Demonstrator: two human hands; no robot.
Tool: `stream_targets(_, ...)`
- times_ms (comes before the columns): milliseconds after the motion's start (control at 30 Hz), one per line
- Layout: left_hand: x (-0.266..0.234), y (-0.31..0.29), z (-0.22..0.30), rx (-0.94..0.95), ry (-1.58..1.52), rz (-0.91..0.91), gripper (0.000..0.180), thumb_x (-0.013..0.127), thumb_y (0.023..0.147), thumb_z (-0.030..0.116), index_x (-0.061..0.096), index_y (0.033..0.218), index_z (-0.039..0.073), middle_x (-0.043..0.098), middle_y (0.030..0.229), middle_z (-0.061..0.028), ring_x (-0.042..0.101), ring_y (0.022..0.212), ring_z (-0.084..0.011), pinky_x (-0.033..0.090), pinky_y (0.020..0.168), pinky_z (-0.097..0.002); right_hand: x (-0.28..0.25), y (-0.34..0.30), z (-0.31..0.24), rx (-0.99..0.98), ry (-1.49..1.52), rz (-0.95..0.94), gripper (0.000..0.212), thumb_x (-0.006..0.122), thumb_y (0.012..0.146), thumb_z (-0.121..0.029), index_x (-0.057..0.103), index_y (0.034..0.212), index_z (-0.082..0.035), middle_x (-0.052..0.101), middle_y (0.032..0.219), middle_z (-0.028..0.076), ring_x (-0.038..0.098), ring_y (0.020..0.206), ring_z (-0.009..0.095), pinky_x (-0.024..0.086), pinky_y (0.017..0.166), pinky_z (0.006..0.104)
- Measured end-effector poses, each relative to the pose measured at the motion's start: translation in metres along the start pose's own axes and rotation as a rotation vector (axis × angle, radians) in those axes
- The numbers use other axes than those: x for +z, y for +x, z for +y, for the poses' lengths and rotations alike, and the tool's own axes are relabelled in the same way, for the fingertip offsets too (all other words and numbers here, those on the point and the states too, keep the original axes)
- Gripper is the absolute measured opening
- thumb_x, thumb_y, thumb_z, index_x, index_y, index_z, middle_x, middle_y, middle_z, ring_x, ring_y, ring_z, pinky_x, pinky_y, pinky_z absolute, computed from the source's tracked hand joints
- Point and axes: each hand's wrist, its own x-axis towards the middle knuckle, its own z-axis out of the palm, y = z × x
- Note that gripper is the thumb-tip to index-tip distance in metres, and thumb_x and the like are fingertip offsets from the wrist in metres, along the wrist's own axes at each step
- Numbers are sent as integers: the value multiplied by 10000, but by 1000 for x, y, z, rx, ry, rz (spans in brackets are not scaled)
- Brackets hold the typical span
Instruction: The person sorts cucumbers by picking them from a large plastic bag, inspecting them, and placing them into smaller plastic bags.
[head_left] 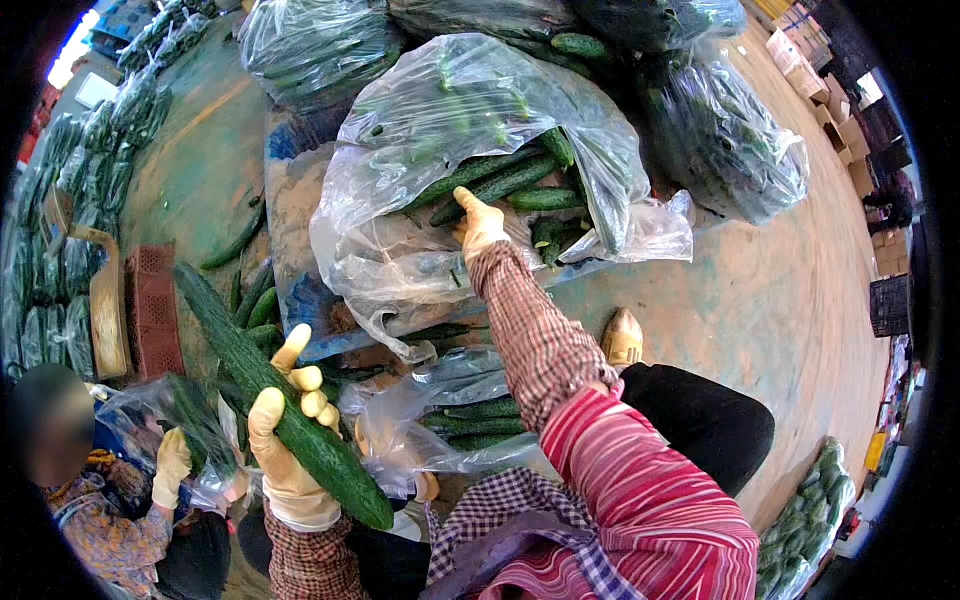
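A long, dark-green, bumpy cucumber is slanting across the left hand, upper end pointing left; similar cucumbers are lying inside an open clear bag.

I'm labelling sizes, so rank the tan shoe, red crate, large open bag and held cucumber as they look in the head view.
Large open bag
Held cucumber, likely enlarged by nearness
Red crate
Tan shoe

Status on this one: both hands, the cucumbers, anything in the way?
Left hand gripping a long cucumber. Right hand at cucumbers inside the open clear plastic bag; grip unclear. That bag partly drapes over them.
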Motion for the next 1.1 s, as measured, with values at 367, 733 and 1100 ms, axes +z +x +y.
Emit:
stream_targets(367,0,5,-17,-132,92,72,580,524,858,205,344,1362,-17,643,1051,-156,648,763,-146,565,690,-256,-134,-170,27,68,365,-1072,601,621,822,-235,379,1314,12,624,1089,169,637,874,217,541,781,363)
stream_targets(733,12,-10,-32,-234,267,-53,646,617,785,165,365,1354,-6,665,980,-102,630,719,-120,541,622,-240,-135,-242,17,76,116,-1388,1061,493,787,-689,214,1345,169,489,458,18,404,338,100,302,342,219)
stream_targets(1100,12,-15,0,29,208,46,576,563,834,204,392,1314,-65,655,948,-127,613,724,-133,540,623,-248,-86,-223,56,156,-470,-977,548,593,845,-434,559,1146,22,602,720,35,541,631,88,439,545,218)
